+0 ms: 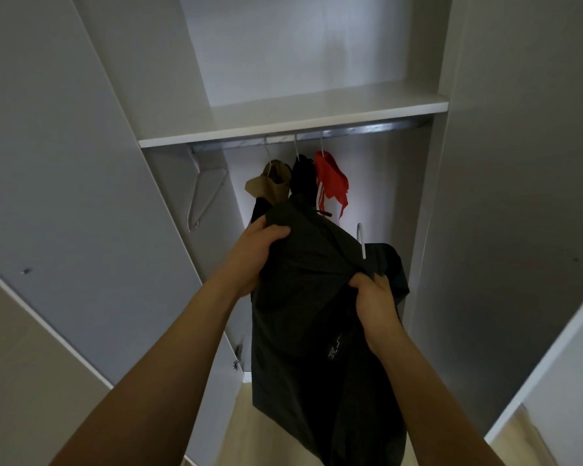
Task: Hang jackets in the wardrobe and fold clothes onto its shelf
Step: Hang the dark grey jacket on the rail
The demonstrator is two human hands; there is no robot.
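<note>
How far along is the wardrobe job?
Done: tan jacket, black garment and red garment hang on the rail. In hand: left hand and right hand grip a dark jacket on a white hanger. Left: hang it; shelf holds no clothes.

Small pale lettering on the dark jacket (317, 297) is too blurred to read.
</note>
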